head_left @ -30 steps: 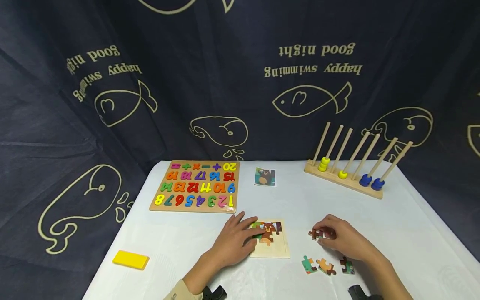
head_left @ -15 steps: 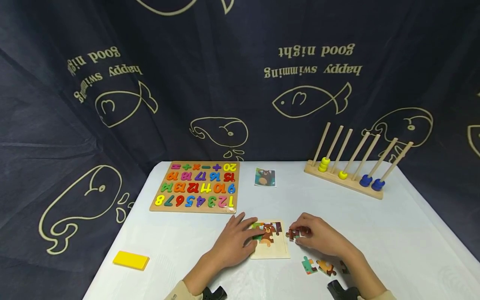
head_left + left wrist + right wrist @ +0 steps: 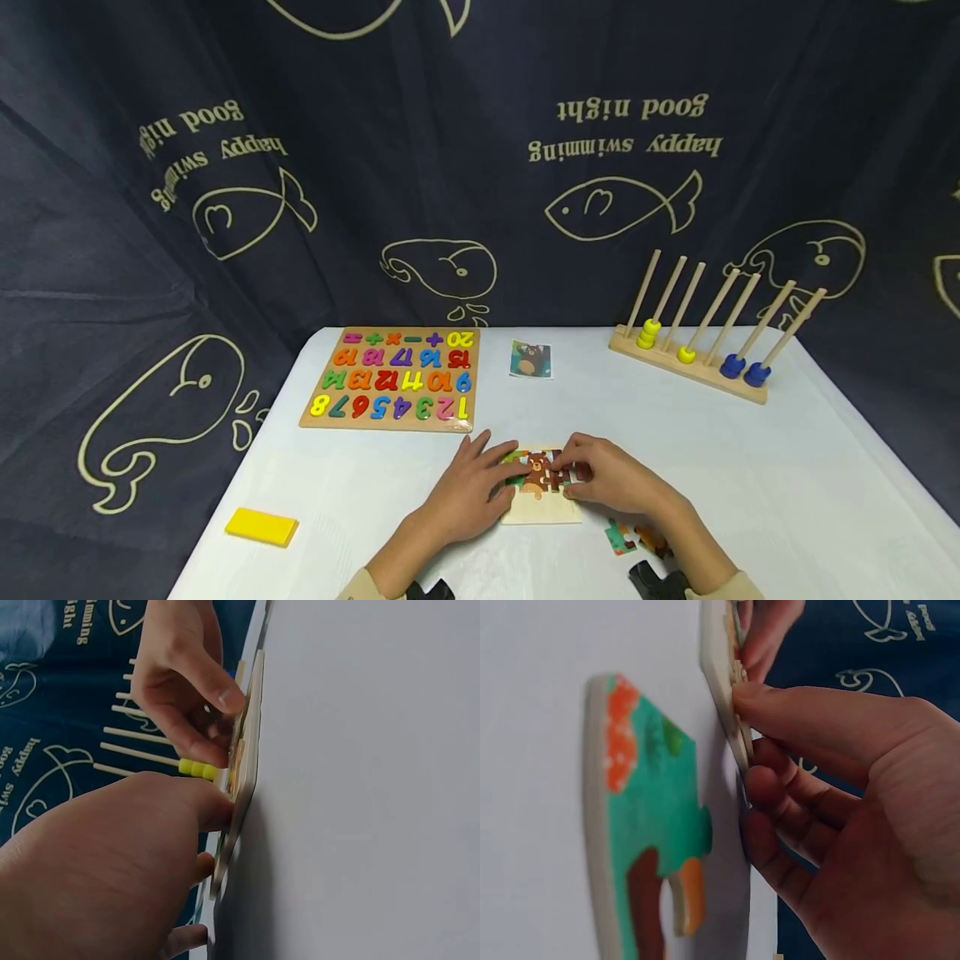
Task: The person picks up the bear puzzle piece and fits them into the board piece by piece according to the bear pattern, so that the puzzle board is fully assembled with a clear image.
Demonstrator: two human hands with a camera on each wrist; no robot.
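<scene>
A square wooden puzzle board [image 3: 540, 512] lies before me, its upper part filled with pieces of a bear picture and its lower part bare wood. My left hand [image 3: 468, 490] rests along the board's left side, fingers spread, some fingertips on the picture. Over the right side, my right hand [image 3: 618, 477] pinches a dark brown puzzle piece [image 3: 557, 481] against the board beside the bear; whether it sits flush I cannot tell. Nearer to me lie a green puzzle piece [image 3: 656, 802] and an orange-brown puzzle piece [image 3: 649, 542], the latter partly covered by my right wrist.
A small bear picture card [image 3: 531, 359] lies behind the board. At the back left is a number board [image 3: 386, 426]; at the back right stands a peg rack [image 3: 693, 372] with yellow and blue beads. A yellow block [image 3: 262, 527] lies at the left.
My right hand has carried the brown puzzle piece leftward from the table onto the board's right side. My left hand has stayed in place. One loose piece is now hidden by the right arm.
</scene>
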